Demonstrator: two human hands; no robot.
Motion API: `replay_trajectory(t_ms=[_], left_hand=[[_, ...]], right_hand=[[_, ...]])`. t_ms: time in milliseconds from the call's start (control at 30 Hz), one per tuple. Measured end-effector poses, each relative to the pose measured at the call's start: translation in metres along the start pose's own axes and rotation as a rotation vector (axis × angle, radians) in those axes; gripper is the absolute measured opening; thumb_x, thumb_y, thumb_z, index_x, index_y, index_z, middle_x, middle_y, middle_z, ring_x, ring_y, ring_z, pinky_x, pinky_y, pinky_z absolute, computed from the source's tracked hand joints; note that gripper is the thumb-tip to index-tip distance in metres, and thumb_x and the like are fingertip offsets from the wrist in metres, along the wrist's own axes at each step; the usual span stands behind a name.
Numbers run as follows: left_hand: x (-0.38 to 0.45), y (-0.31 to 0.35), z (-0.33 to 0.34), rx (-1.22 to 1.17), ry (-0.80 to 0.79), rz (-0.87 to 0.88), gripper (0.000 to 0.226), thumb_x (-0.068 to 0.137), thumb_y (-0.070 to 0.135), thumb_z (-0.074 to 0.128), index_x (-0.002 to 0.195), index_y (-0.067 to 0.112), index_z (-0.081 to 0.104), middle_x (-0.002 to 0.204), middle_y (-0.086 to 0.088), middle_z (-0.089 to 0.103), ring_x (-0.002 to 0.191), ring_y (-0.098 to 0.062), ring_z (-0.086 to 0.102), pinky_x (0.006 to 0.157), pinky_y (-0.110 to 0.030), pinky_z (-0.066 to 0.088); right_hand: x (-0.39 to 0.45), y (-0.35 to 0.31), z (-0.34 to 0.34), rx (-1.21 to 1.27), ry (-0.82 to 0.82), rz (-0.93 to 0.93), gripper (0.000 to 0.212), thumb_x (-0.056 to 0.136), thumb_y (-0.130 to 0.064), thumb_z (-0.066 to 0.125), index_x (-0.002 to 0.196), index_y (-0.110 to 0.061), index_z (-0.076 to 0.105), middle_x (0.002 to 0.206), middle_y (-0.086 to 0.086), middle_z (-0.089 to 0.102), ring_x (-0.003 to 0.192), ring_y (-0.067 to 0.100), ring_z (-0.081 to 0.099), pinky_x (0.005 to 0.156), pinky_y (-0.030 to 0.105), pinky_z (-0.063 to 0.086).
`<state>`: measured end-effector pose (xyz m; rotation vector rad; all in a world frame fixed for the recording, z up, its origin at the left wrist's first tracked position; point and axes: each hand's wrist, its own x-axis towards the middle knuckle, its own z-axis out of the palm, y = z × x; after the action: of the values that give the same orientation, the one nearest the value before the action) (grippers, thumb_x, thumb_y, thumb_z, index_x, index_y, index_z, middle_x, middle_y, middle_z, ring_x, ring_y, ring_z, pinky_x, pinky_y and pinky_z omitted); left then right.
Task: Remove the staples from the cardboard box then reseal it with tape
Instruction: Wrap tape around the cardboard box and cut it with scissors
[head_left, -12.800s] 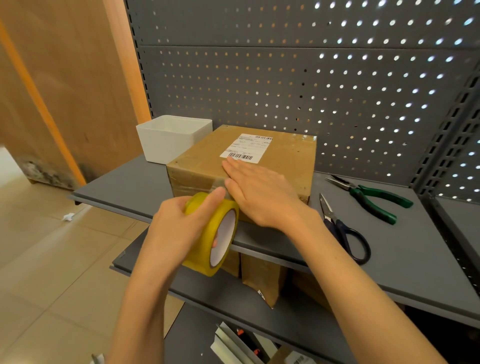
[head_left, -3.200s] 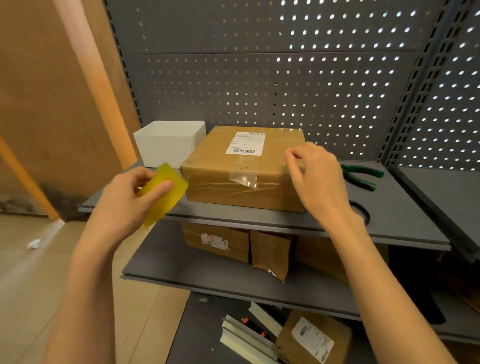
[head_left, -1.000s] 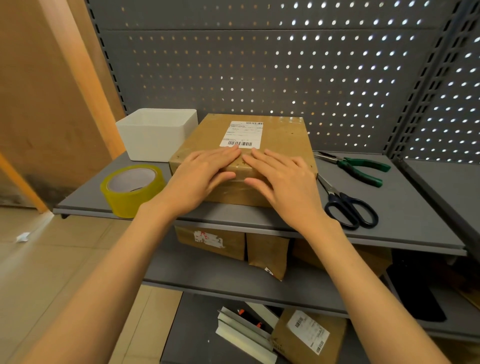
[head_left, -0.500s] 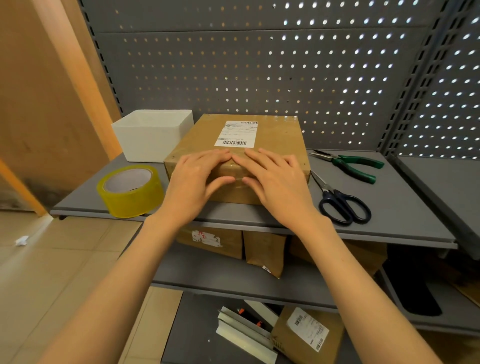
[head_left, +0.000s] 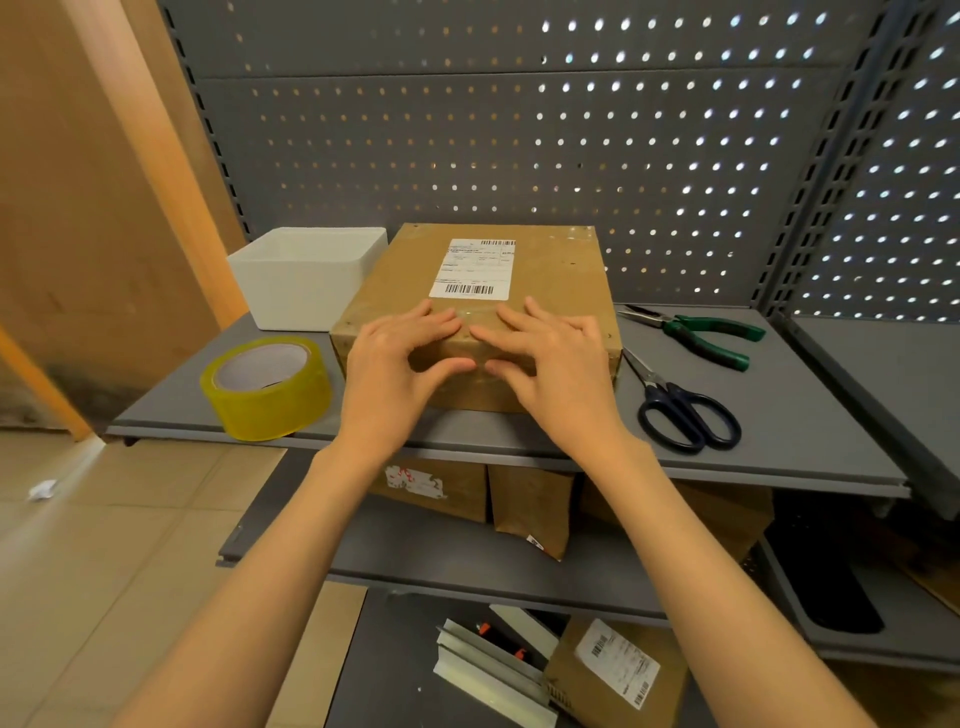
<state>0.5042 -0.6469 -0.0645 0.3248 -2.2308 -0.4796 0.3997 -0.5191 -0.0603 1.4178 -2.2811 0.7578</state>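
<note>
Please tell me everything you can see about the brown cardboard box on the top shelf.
The brown cardboard box is squat and rectangular, closed, lying flat on the grey metal shelf. A white shipping label with barcodes is stuck on its top. Glossy clear tape crosses the front top edge. The left hand and right hand press there, fingers on top, thumbs on the front face. The white plastic bin stands close beside it.

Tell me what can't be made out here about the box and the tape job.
Head view only:
- Front tape seam on the cardboard box: covered by the left hand and right hand.
- Shipping label text: too small.
- Staple holes: too small.
- Box back and underside: hidden by the box itself.
</note>
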Motion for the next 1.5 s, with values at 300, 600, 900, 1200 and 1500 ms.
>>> replay_trajectory(t_ms=[300, 600, 900, 1200, 1500], left_hand=[[-0.003, -0.004, 0.004, 0.425, -0.124, 0.211, 0.046, 0.091, 0.030, 0.056, 0.134, 0.014, 0.049, 0.134, -0.004, 0.054, 0.124, -0.024, 0.048, 0.101, -0.035, 0.033], [0.010, 0.000, -0.004, 0.070, -0.056, -0.039, 0.045, 0.070, 0.026, 0.078, 0.113, 0.017, 0.068, 0.115, -0.002, 0.068, 0.112, -0.021, 0.057, 0.100, -0.040, 0.038], [0.003, -0.005, 0.000, 0.030, -0.049, -0.007, 0.045, 0.075, 0.025, 0.076, 0.118, 0.016, 0.065, 0.122, 0.000, 0.064, 0.125, -0.016, 0.049, 0.107, -0.036, 0.031], [-0.008, -0.013, -0.012, 0.289, -0.298, 0.199, 0.069, 0.091, 0.039, 0.052, 0.148, 0.015, 0.019, 0.155, -0.003, 0.021, 0.144, -0.018, 0.005, 0.116, -0.033, -0.002], [-0.023, -0.010, -0.028, 0.301, -0.340, 0.172, 0.062, 0.097, 0.038, 0.040, 0.148, 0.016, 0.014, 0.157, -0.005, 0.009, 0.144, -0.017, -0.003, 0.116, -0.032, -0.002]], right_hand=[[0.000, 0.005, 0.001, -0.190, -0.015, -0.042, 0.048, 0.091, -0.040, 0.050, 0.137, -0.030, 0.042, 0.138, -0.009, 0.048, 0.123, 0.013, 0.042, 0.088, 0.024, 0.020], [0.002, 0.002, 0.002, -0.060, 0.003, 0.016, 0.045, 0.088, -0.037, 0.058, 0.132, -0.032, 0.050, 0.136, -0.011, 0.051, 0.127, 0.012, 0.040, 0.090, 0.023, 0.018], [-0.004, 0.004, 0.002, -0.013, 0.040, -0.007, 0.046, 0.088, -0.033, 0.060, 0.132, -0.025, 0.051, 0.137, -0.004, 0.051, 0.132, 0.011, 0.039, 0.101, 0.020, 0.015], [-0.016, 0.001, 0.006, -0.345, -0.023, -0.075, 0.059, 0.095, -0.038, 0.045, 0.146, -0.016, 0.024, 0.152, 0.006, 0.028, 0.142, 0.020, 0.022, 0.115, 0.033, 0.010], [-0.030, -0.032, 0.001, -0.322, -0.050, -0.070, 0.059, 0.098, -0.030, 0.041, 0.148, -0.013, 0.015, 0.155, 0.014, 0.017, 0.144, 0.026, 0.009, 0.117, 0.038, 0.001]])
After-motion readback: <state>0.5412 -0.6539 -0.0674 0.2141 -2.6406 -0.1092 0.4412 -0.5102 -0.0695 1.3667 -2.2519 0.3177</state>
